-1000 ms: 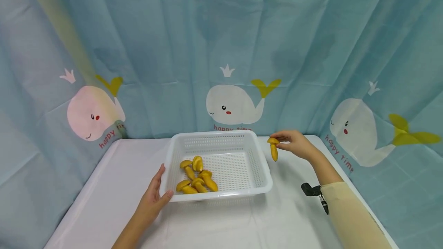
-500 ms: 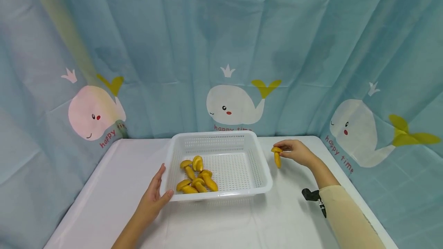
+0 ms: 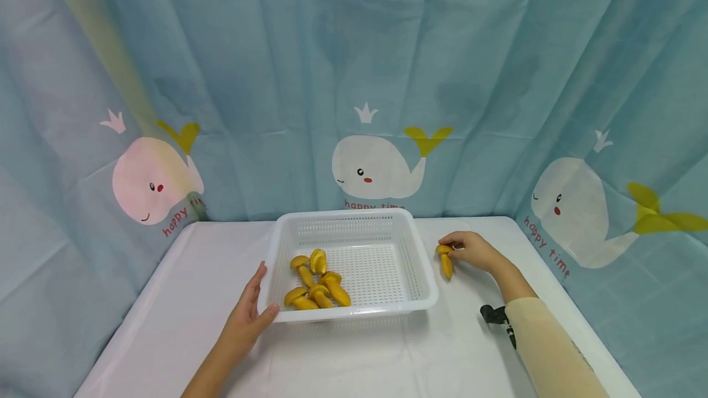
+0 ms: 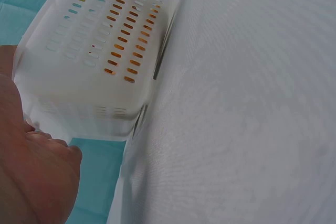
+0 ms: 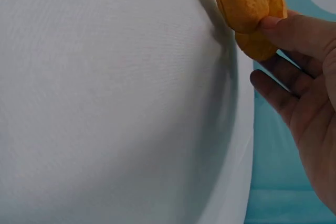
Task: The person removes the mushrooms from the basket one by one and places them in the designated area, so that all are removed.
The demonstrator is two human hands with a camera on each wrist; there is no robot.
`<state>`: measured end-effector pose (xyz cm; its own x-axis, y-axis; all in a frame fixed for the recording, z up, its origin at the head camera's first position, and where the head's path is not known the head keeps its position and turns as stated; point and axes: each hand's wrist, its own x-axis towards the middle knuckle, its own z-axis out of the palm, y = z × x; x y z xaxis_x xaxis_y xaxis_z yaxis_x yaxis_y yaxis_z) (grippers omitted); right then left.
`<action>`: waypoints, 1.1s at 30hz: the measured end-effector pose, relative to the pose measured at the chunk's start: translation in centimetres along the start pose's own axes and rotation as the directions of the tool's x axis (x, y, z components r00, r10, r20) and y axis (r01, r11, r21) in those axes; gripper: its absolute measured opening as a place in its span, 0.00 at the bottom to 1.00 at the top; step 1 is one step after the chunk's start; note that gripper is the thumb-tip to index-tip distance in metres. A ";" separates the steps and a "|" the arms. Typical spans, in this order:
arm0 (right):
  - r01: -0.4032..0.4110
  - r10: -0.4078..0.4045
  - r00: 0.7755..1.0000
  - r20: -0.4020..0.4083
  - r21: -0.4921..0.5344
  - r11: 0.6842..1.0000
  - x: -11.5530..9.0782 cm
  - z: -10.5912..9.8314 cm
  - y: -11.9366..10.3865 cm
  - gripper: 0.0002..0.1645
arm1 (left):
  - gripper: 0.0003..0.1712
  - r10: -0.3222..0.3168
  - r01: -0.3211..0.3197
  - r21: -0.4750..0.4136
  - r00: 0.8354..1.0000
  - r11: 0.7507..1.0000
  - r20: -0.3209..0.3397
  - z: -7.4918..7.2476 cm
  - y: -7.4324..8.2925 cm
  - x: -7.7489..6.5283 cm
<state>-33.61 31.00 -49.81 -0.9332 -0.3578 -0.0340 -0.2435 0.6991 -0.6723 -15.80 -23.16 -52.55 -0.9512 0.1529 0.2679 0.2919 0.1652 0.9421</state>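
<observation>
A yellow mushroom [image 3: 445, 266] is pinched at its cap by my right hand [image 3: 470, 249], to the right of the basket. In the right wrist view the thumb presses on this mushroom [image 5: 244, 3], low over the white cloth, while the lower fingers stay off it. My left hand [image 3: 247, 314] holds the white plastic basket [image 3: 354, 311] at its front left corner, thumb on the front rim and fingers along the left side. Several more yellow mushrooms [image 3: 335, 290] lie in the basket's left half. The left wrist view shows the slotted basket wall [image 4: 79, 72] beside the left hand [image 4: 37, 166].
White cloth [image 3: 354, 361] covers the table. A blue curtain [image 3: 265, 140] printed with whales hangs behind and on both sides. A black strap-like device [image 3: 495, 315] sits at the right sleeve [image 3: 544, 343].
My right hand has come down and slightly toward me with the mushroom, bringing it close over the table. The left hand and the basket have stayed put.
</observation>
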 end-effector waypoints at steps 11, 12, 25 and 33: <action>-0.012 0.007 0.999 0.047 0.095 0.995 0.3 0.5 1.0 0.20 | 0.49 0.025 -0.025 -0.008 1.000 1.000 0.006 -0.1 0.0 -0.2; -0.011 0.006 0.999 0.052 0.104 0.995 0.3 0.6 1.1 0.20 | 0.49 0.022 -0.022 -0.004 1.000 1.000 0.005 0.0 0.0 -0.2; -0.028 0.023 0.998 0.060 0.074 0.997 0.0 0.3 -0.1 0.28 | 0.49 -0.012 0.012 0.024 1.000 1.000 -0.004 0.0 0.0 -0.1; 0.007 -0.007 1.000 0.014 0.013 1.000 -0.5 -1.4 -2.0 0.29 | 0.49 -0.025 0.025 0.022 1.000 0.999 -0.006 0.0 0.3 -0.1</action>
<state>-33.04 30.65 -47.41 -0.9275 -0.3716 -0.0399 -0.2464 0.6883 -0.6823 -15.60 -23.13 -52.28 -0.9588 0.1434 0.2453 0.2699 0.1901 0.9439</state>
